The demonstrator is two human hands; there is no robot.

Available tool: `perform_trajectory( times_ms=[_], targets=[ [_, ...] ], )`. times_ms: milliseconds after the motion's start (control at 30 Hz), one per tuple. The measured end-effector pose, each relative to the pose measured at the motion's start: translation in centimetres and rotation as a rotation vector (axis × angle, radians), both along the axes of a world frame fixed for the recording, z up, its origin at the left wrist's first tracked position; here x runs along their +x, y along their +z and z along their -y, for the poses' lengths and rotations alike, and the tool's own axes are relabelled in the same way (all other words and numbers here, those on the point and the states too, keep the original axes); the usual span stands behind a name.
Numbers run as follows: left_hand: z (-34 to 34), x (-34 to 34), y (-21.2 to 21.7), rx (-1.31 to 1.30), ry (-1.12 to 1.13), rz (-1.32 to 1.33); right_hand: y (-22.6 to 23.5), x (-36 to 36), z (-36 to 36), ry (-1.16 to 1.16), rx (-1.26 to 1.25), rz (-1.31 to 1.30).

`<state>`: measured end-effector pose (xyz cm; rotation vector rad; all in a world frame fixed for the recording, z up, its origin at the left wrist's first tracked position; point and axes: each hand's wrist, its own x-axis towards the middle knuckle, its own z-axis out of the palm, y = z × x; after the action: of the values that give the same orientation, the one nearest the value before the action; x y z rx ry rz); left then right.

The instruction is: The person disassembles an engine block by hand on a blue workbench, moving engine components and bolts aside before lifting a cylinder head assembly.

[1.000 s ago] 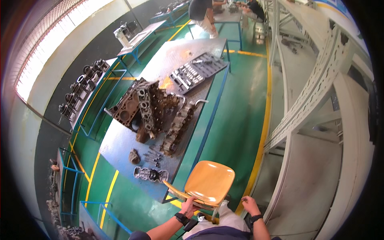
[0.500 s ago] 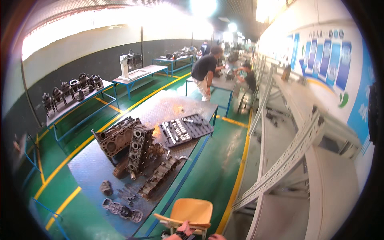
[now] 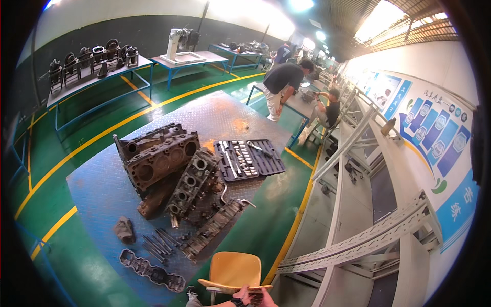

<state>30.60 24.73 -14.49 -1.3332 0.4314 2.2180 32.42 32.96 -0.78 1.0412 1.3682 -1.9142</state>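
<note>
At the lower edge, my left hand (image 3: pixel 243 294), with a dark watch at its wrist, is closed at the edge of a yellow wooden chair's (image 3: pixel 234 268) backrest. Beside it, my right hand (image 3: pixel 267 298) also closes on that edge, its fingers partly hidden. The chair stands by the near right corner of a metal-topped workbench (image 3: pixel 97 179). On the bench rest an engine block (image 3: pixel 158 161), a cylinder head (image 3: pixel 192 184) leaning by it, a long dark engine part (image 3: pixel 215 230), several thin rods (image 3: pixel 159 244) and a valve cover-like part (image 3: pixel 151 269).
An unfolded socket set (image 3: pixel 249 159) lies at the bench's far right. Grey metal shelving (image 3: pixel 358 235) runs along the right. Two people (image 3: pixel 286 82) (image 3: pixel 330 110) are at another bench ahead, with one more person behind. Benches bearing engine parts (image 3: pixel 99 59) line the left wall.
My right hand has come up and left to the chair's backrest, close to my left hand. The view has shifted, so the bench appears nearer and larger. The standing person ahead bends lower.
</note>
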Motion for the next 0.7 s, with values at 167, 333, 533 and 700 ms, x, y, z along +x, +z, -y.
perform_trajectory(
  times_ms=[167,333,533,700],
  targets=[
    [3.3,-1.9,2.9,0.317,-0.207,-0.147,-3.8,-4.7,0.5,-0.151,-0.024,0.186],
    [8.1,-3.4,4.0,0.657,-0.578,-0.28,-6.3,-6.9,-1.6,0.021,-0.133,0.251],
    [18.6,-8.5,15.7,0.005,-0.952,-0.879,-5.0,-8.6,-3.2,0.038,-0.131,0.397],
    [18.2,-8.1,12.4,-0.929,-1.247,-1.253,-2.0,-8.9,-2.7,0.099,-0.073,0.383]
  ],
)
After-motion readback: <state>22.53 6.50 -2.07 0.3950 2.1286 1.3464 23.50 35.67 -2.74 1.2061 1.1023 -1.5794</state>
